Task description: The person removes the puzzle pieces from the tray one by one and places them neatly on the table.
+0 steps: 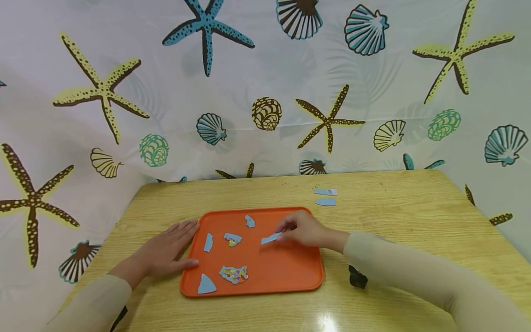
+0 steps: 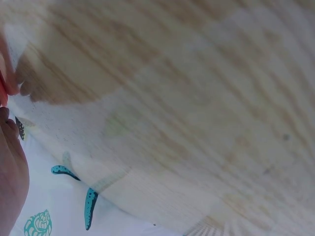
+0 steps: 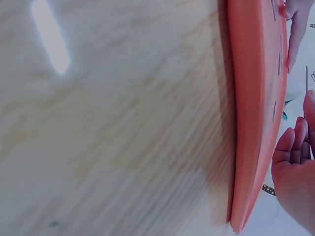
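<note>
My right hand (image 1: 304,229) pinches a light-blue strip of paper (image 1: 270,238) just over the right half of an orange tray (image 1: 286,276). In the right wrist view the strip shows edge-on as a thin line above the fingertips. At the tray's left rim, my left hand (image 1: 170,249) lies with straight fingers, touching the edge. Inside the tray are several torn-looking pieces: a narrow blue piece (image 1: 208,242), a small blue piece (image 1: 249,221), a partly coloured piece (image 1: 233,239), a larger multicoloured piece (image 1: 234,274) and a blue wedge (image 1: 206,284).
Two more blue strips lie on the wooden table (image 1: 394,207) behind the tray, one (image 1: 325,192) beyond the other (image 1: 325,202). A white cloth (image 1: 257,157) printed with starfish and shells hangs behind and at the sides of the table.
</note>
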A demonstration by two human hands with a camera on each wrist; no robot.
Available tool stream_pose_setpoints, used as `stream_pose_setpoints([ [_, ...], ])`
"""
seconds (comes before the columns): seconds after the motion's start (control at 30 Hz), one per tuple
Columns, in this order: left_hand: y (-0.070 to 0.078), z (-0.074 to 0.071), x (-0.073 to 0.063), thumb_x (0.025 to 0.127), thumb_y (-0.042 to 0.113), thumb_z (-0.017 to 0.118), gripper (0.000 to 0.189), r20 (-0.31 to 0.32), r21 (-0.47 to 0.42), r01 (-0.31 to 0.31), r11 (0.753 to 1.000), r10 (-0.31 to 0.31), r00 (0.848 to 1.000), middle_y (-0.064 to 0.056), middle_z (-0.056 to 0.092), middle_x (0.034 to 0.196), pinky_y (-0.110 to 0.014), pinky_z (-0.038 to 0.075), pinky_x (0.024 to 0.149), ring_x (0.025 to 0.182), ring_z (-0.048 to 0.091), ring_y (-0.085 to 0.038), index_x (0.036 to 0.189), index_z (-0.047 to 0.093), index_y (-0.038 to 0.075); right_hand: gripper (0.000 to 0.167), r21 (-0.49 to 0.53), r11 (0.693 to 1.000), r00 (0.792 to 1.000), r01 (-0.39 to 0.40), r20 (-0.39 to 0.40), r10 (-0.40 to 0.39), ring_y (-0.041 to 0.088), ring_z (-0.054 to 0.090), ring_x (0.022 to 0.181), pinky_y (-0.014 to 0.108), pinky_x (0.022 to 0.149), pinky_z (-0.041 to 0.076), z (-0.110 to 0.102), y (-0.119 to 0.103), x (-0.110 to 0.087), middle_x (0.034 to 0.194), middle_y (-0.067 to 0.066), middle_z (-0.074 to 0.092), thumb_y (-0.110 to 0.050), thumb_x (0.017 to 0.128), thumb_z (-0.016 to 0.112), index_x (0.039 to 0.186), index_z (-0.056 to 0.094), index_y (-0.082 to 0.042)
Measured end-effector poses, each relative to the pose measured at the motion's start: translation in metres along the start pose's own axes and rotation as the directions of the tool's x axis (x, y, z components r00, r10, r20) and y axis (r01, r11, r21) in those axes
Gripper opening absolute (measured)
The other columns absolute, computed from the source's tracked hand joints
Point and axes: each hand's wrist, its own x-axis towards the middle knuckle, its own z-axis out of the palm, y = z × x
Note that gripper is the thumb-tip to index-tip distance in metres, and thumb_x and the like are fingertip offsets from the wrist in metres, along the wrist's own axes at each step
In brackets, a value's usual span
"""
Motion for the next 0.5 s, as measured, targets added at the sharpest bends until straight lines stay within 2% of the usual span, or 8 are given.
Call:
stream_pose_setpoints([
  [0.27,-0.001,0.000,0.000,0.090,0.069,0.045,0.095,0.005,-0.001,0.006,1.000,-0.006,1.000,-0.013,0.024,0.158,-0.048,0.019,0.116,0.144,0.021,-0.031,0.152,0.026,0.000,0.013,0.033,0.999,0.997,-0.016,-0.076,0.018,0.016,0.055,0.073,0.025,0.063,0.047,-0.013,0.001,-0.010,0.084,0.000,0.067,-0.007,0.084,0.076,0.096,0.074,-0.003],
  [0.5,0.002,-0.001,-0.001,0.090,0.068,0.045,0.094,0.000,-0.012,0.003,1.000,-0.003,1.000,-0.014,0.025,0.158,-0.049,0.019,0.115,0.144,0.021,-0.033,0.152,0.027,-0.001,0.013,0.044,0.998,0.987,-0.034,-0.154,0.041,0.019,0.057,0.076,0.028,0.064,0.050,-0.030,0.003,-0.020,0.085,0.001,0.066,-0.010,0.085,0.075,0.098,0.074,-0.006],
])
